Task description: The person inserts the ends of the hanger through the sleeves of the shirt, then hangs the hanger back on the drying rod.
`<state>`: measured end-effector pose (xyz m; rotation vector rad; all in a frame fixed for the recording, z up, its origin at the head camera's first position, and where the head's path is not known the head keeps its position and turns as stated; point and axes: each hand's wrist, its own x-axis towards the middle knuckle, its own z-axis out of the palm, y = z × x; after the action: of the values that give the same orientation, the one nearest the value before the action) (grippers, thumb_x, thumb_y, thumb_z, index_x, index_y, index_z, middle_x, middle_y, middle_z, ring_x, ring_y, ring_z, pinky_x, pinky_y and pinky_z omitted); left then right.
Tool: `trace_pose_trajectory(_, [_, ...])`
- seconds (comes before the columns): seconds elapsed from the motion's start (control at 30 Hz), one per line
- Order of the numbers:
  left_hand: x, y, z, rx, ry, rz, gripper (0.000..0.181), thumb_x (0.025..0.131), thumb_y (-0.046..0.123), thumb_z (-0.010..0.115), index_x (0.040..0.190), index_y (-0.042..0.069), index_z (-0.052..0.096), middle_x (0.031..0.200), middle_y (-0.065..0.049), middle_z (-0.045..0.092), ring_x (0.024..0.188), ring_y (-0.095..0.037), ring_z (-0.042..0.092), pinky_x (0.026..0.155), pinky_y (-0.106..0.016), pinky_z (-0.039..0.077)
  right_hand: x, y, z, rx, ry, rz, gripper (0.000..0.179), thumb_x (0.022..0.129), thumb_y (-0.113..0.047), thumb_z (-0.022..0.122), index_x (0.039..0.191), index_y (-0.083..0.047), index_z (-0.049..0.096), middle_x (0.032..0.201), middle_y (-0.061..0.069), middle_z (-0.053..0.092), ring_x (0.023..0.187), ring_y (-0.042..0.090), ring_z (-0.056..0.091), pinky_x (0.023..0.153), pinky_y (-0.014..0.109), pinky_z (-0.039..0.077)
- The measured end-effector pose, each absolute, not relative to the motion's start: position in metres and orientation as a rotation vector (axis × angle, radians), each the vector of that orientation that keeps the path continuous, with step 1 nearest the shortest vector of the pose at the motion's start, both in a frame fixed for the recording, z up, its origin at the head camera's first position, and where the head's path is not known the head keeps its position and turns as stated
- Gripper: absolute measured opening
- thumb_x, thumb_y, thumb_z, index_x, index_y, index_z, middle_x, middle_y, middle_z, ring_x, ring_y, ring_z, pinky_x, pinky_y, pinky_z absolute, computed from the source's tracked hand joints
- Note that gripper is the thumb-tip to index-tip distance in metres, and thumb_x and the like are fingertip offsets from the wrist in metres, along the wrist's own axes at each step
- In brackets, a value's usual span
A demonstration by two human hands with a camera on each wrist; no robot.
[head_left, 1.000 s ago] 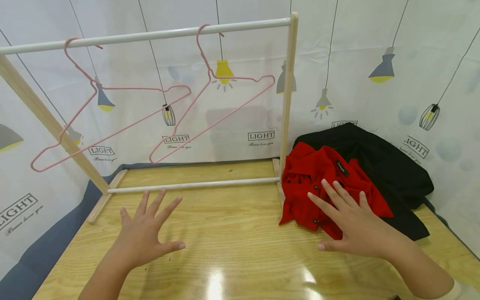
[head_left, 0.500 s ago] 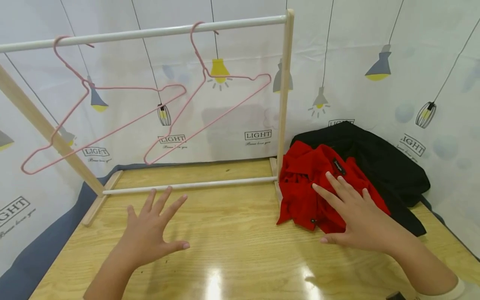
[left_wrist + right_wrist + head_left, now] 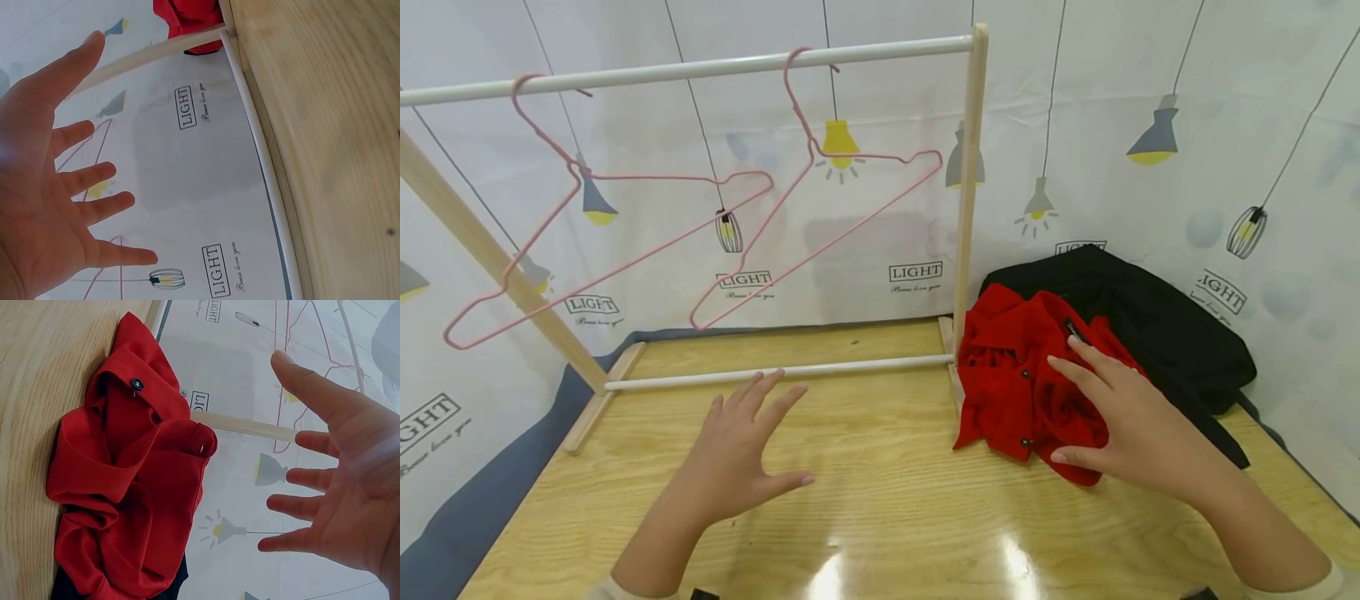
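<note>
There's the right hand (image 3: 1138, 425), fingers spread wide, hovering by the red garment (image 3: 1000, 400), near but apart! That garment lies crumpled past the fingertips, black cloth (image 3: 1187, 333) bunched behind it. And the left hand (image 3: 733, 454), wide too, hangs over the wooden table (image 3: 880, 517), pink hangers (image 3: 655, 177) dangling from the top rail (image 3: 700, 69) beyond and above it.

Table (image 3: 887, 475): pale wood grain, below left hand (image 3: 735, 454) and right hand (image 3: 1138, 425). Glare patches (image 3: 1018, 567): two, on the tabletop, nearer the wearer than either hand. Wall covering (image 3: 887, 108): white, beyond both hands, continuing right of the right hand; printed pendant lamps (image 3: 1156, 137), framed "LIGHT" lettering (image 3: 916, 272). Blue-grey border (image 3: 482, 517): left of the left hand.
</note>
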<state>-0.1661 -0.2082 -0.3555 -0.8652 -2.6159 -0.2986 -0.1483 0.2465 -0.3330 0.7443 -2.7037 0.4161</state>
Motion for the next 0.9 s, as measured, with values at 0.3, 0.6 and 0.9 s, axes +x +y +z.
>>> trace_pose_trajectory(0.3, [-0.173, -0.186, -0.362, -1.069, -2.468, -0.492, 0.082, 0.072, 0.042, 0.085, 0.139, 0.011, 0.050, 0.141, -0.019, 0.045, 0.126, -0.038, 0.045, 0.096, -0.058, 0.041, -0.149, 0.256, -0.334, 0.765, -2.616, 0.492, 0.086, 0.064, -0.030, 0.092, 0.135, -0.005, 0.052, 0.146, 0.020, 0.040, 0.126, 0.043, 0.039, 0.088, 0.063, 0.044])
trace_pose_trajectory(0.6, [-0.182, -0.156, -0.371, -1.114, -2.403, -0.561, 0.074, 0.073, 0.039, 0.085, 0.134, 0.010, 0.055, 0.138, -0.016, 0.049, 0.124, -0.035, 0.048, 0.096, -0.054, 0.044, -0.150, 0.263, -0.337, 0.735, -2.573, 0.482, 0.080, 0.062, -0.025, 0.092, 0.130, -0.003, 0.055, 0.141, 0.021, 0.044, 0.123, 0.043, 0.041, 0.087, 0.062, 0.043])
trace_pose_trajectory(0.9, [-0.189, -0.122, -0.371, -1.026, -2.428, -0.651, 0.068, 0.073, 0.035, 0.086, 0.131, 0.011, 0.059, 0.133, -0.014, 0.054, 0.119, -0.031, 0.053, 0.092, -0.049, 0.048, -0.153, 0.273, -0.342, 0.681, -2.569, 0.547, 0.078, 0.065, -0.021, 0.090, 0.131, -0.001, 0.054, 0.142, 0.022, 0.042, 0.122, 0.046, 0.040, 0.087, 0.065, 0.040])
